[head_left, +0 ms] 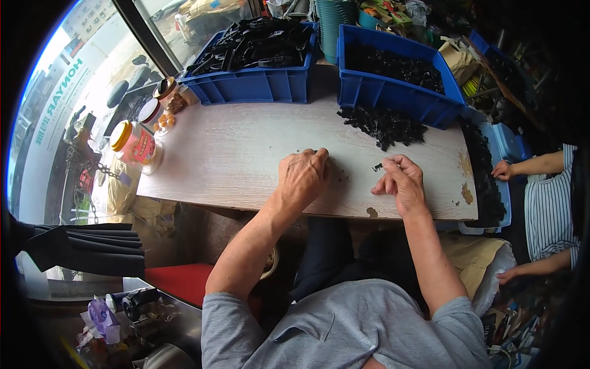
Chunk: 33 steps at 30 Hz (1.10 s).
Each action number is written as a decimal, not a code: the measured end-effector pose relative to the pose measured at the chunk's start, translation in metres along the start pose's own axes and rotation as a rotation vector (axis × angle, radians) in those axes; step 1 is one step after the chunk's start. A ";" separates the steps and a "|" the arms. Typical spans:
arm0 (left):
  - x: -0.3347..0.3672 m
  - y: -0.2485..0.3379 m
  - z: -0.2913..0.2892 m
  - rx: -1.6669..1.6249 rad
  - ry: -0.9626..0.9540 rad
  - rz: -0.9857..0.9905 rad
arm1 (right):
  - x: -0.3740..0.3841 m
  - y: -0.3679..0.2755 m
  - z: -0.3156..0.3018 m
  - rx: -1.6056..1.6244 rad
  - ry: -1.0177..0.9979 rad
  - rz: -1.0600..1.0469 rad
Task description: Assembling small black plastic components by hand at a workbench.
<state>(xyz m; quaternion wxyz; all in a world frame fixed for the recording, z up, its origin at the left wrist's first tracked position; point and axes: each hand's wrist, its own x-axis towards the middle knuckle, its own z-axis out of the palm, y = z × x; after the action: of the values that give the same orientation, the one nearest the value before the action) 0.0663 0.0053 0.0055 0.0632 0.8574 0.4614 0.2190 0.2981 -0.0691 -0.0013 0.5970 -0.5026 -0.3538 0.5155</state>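
Observation:
My left hand (303, 176) rests near the middle of the table, knuckles up and fingers curled together; whatever they hold is hidden beneath them. To its right, my right hand (402, 184) pinches a small black plastic piece (377, 167) with short prongs between thumb and forefinger, just above the tabletop. Beyond that hand, a loose pile of small black plastic pieces (386, 127) lies on the pale wood-grain table (233, 147), against the foot of the right blue crate (393, 92). More small black pieces fill this crate.
A left blue crate (252, 85) holds larger black parts. Lidded jars (136, 146) stand along the table's left edge by the window. At the right, a co-worker in a striped shirt (550, 212) reaches toward a light-blue bin (501, 184) of black pieces. Stacked teal baskets (335, 27) stand behind.

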 end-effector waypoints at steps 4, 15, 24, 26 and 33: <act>0.001 0.008 -0.002 -0.096 -0.088 0.077 | -0.002 0.001 -0.002 0.004 0.007 -0.003; -0.019 0.016 0.006 -0.102 0.201 0.129 | -0.006 0.001 0.003 0.059 0.047 -0.007; -0.023 0.073 0.043 -1.505 0.068 -0.317 | -0.011 0.004 0.009 0.115 -0.025 -0.037; -0.018 0.081 0.046 -1.566 0.052 -0.321 | -0.009 0.010 0.009 0.230 -0.015 -0.101; -0.013 0.085 0.045 -1.632 -0.055 -0.453 | -0.011 0.007 0.003 0.233 -0.086 -0.031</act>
<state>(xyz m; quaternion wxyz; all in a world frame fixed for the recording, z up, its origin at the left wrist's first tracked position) 0.1441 -0.0497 -0.0123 0.7159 0.4349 0.3177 0.4444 0.2907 -0.0791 -0.0061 0.6436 -0.4017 -0.3245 0.5649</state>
